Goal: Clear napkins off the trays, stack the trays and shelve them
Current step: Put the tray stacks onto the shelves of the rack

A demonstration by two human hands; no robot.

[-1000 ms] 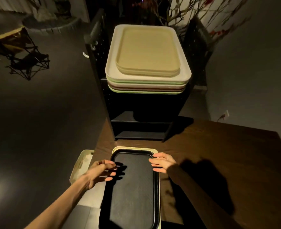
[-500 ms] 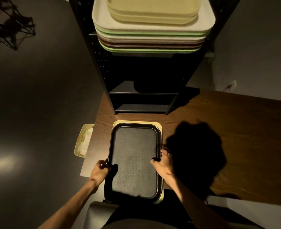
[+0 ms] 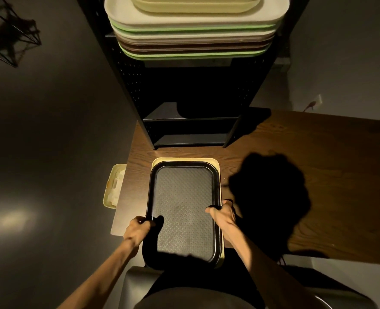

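Gripping the black tray (image 3: 184, 210) by its two long rims, the person has both hands closed on it; the left hand (image 3: 137, 228) curls its fingers round the left rim about two-thirds of the way toward the near end, and the right hand (image 3: 223, 214) wraps the right rim a little farther up, thumb lying on the inside lip; the tray sits nested on a pale yellow tray (image 3: 218, 166), whose rim shows along the far and right edges, and the pair rests on the near-left part of the wooden table (image 3: 318, 175), overhanging its near edge toward the person's lap; no napkin shows on the black tray's textured floor, so it looks ready to go up; I judge these trays stiff, moulded plastic, light for their size and not fragile, though the smooth rims could slide in the fingers and the upper tray could skate on the lower one if tilted; holding opposite long rims near the middle seems the sound choice, since it keeps the load level and balanced; whether the fingers reach under the yellow tray too I cannot tell; the black shelf unit (image 3: 140, 90) stands at the far edge of the table, carrying a stack of shelved trays (image 3: 193, 36) on top; a cream bin (image 3: 114, 186) holding white crumpled paper sits beside the table's left edge.
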